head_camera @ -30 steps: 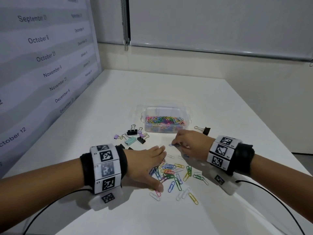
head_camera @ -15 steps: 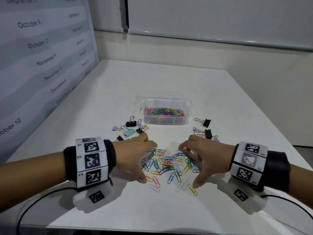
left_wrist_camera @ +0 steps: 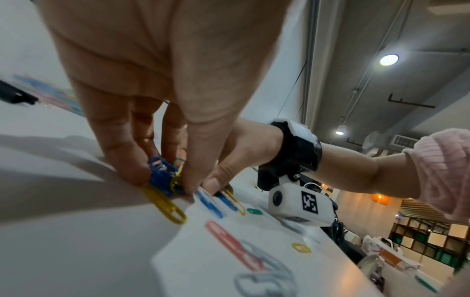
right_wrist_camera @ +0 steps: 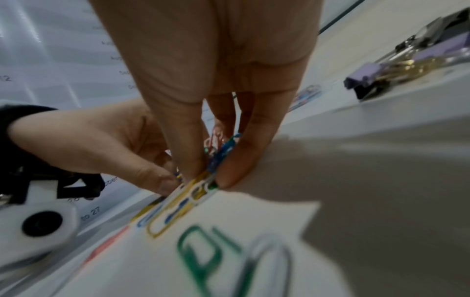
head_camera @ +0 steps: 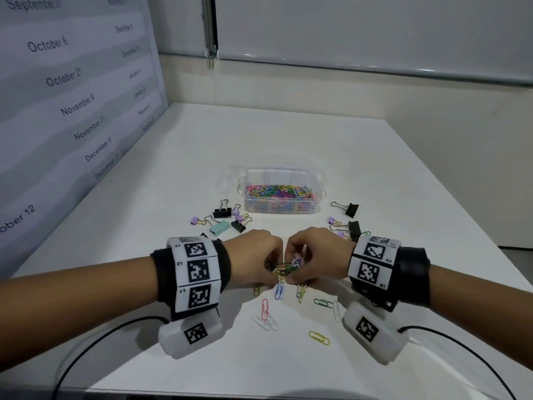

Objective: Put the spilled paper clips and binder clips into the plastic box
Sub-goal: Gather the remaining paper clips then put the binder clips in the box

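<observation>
A clear plastic box (head_camera: 281,197), part full of coloured paper clips, stands mid-table. My left hand (head_camera: 255,259) and right hand (head_camera: 315,256) meet in front of it, each pinching a bunch of paper clips (head_camera: 285,268) gathered between them on the table. The left wrist view shows fingers pinching blue and yellow clips (left_wrist_camera: 165,180); the right wrist view shows the thumb and a finger squeezing a bundle (right_wrist_camera: 211,160). Loose paper clips (head_camera: 266,314) lie just in front of the hands. Binder clips lie left (head_camera: 222,212) and right (head_camera: 350,210) of the box.
A wall calendar (head_camera: 57,96) stands along the table's left edge. The white table (head_camera: 288,134) stretches bare behind the box. Cables (head_camera: 95,342) trail from both wrist cameras near the front edge.
Both hands swept inward from a spread pose and closed on the pile, bunching most clips together between them. A few clips stayed behind on the table.
</observation>
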`<action>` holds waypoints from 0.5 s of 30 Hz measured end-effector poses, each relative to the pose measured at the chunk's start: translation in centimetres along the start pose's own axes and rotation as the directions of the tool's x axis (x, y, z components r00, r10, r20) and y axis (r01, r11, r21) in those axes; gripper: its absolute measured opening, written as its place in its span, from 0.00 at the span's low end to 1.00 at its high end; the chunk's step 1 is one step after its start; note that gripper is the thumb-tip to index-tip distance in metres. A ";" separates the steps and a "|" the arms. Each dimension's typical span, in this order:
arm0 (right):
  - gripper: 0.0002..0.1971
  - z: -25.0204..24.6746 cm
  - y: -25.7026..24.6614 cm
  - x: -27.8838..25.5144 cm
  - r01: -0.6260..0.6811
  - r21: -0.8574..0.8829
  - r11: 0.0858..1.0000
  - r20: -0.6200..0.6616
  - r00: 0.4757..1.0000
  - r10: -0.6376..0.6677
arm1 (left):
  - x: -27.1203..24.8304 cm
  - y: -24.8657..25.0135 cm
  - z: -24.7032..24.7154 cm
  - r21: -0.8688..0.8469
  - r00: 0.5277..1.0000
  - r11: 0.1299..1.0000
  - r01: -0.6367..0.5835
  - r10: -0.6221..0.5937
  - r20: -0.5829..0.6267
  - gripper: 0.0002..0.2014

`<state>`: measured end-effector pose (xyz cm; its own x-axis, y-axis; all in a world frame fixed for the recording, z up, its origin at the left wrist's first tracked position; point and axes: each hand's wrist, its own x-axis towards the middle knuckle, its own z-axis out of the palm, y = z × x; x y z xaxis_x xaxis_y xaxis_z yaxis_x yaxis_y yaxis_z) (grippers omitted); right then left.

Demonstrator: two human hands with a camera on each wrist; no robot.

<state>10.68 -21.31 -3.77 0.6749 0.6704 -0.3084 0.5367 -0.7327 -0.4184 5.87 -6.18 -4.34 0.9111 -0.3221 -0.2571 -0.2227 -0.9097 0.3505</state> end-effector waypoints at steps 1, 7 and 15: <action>0.13 -0.2 0.2 0.3 -0.004 0.002 1.000 0.005 1.000 0.004 | 0.2 -0.3 -0.1 -0.009 1.000 1.000 0.010 -0.010 -0.012 0.12; 0.07 -2.2 1.0 1.4 -0.009 -0.016 1.000 -0.001 1.000 0.009 | 1.2 -1.5 -1.0 -0.125 0.998 0.992 0.034 -0.039 -0.040 0.06; 0.08 -6.1 2.5 3.8 -0.009 0.259 0.966 -0.112 0.993 0.040 | 2.4 -3.8 -2.3 -0.495 0.993 0.861 0.114 -0.083 0.084 0.03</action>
<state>17.68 -21.29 -0.76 0.7482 0.6234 -0.2271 0.3805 -0.6836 -0.6229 9.67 -2.91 -4.20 0.8941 -0.2665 -0.3598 0.0835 -0.6903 0.7187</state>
